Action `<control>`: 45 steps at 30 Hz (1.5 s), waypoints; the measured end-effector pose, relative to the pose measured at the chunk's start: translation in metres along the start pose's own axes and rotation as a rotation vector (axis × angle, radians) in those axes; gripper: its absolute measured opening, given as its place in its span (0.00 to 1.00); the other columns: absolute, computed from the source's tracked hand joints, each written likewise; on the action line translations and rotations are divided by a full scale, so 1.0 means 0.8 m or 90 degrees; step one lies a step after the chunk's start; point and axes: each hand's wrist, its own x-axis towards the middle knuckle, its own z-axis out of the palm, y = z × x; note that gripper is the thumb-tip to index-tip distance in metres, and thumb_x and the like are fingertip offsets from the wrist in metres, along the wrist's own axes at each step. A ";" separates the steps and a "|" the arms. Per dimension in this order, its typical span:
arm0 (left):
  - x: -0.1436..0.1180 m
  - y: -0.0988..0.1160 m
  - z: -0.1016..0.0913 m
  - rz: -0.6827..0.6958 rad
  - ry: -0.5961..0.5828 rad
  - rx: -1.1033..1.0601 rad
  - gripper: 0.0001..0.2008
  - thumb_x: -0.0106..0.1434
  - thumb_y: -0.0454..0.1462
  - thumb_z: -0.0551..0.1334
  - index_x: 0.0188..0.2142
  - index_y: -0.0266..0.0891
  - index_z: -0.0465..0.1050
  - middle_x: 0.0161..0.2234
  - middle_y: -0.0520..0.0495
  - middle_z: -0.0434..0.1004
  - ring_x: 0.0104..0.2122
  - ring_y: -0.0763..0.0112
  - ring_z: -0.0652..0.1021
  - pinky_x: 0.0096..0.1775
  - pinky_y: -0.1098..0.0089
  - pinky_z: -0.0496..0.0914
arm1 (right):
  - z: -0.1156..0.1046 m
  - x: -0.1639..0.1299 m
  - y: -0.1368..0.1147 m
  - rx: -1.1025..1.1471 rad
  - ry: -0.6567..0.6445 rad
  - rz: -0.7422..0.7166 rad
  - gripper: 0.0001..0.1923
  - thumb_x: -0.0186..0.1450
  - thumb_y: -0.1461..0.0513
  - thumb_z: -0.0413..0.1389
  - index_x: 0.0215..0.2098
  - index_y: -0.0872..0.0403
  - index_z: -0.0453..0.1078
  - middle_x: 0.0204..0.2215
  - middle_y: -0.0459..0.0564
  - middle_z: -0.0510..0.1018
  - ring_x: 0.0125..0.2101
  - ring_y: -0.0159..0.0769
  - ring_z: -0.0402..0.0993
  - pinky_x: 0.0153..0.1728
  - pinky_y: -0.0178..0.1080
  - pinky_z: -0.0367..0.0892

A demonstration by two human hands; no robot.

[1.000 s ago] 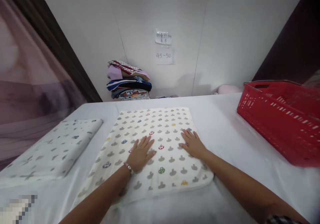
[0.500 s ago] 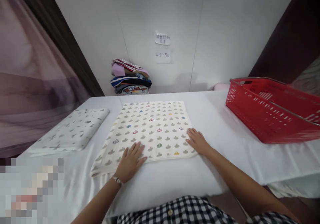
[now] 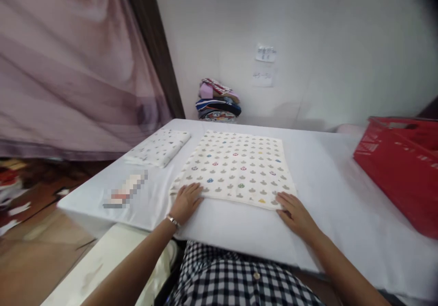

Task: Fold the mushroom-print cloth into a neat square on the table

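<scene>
A cream cloth (image 3: pixel 236 169) printed with grey and coloured motifs lies spread flat on the white-covered table. My left hand (image 3: pixel 186 201) rests at its near left corner, fingers stretched out over the edge. At the near right corner lies my right hand (image 3: pixel 297 214), its fingers extended on the cloth and the thumb apart from them. Neither hand visibly grips anything. To the left of the spread cloth is a folded white cloth (image 3: pixel 159 146) with small dark prints.
A pile of folded fabrics (image 3: pixel 219 103) stands by the back wall, below paper signs (image 3: pixel 265 54). On the right is a red plastic basket (image 3: pixel 397 164). A pixelated item (image 3: pixel 126 191) lies near the table's left edge. A pink curtain (image 3: pixel 82 69) hangs at left.
The view has turned left, bringing the floor into sight. My left hand has shifted toward the cloth's near left corner, and my right hand down to its near right corner.
</scene>
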 end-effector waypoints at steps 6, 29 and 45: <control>-0.021 -0.036 -0.017 -0.071 0.026 0.001 0.21 0.60 0.31 0.51 0.51 0.43 0.69 0.53 0.45 0.70 0.54 0.61 0.68 0.56 0.50 0.57 | 0.006 -0.003 0.023 -0.038 0.013 -0.098 0.23 0.65 0.61 0.46 0.58 0.51 0.62 0.57 0.52 0.65 0.56 0.44 0.60 0.55 0.50 0.59; -0.039 0.011 -0.018 0.007 0.047 -0.032 0.20 0.57 0.28 0.52 0.46 0.41 0.73 0.47 0.46 0.75 0.49 0.62 0.72 0.46 0.62 0.68 | -0.043 -0.015 0.065 -0.192 -0.062 0.037 0.25 0.55 0.70 0.45 0.49 0.54 0.70 0.46 0.54 0.73 0.46 0.42 0.68 0.49 0.43 0.63; 0.014 0.084 0.003 0.111 0.055 -0.156 0.09 0.62 0.38 0.57 0.37 0.42 0.77 0.38 0.45 0.76 0.38 0.65 0.73 0.43 0.62 0.67 | 0.020 0.080 -0.075 0.061 -0.006 -0.136 0.11 0.67 0.61 0.47 0.38 0.53 0.72 0.37 0.52 0.75 0.39 0.38 0.69 0.40 0.41 0.64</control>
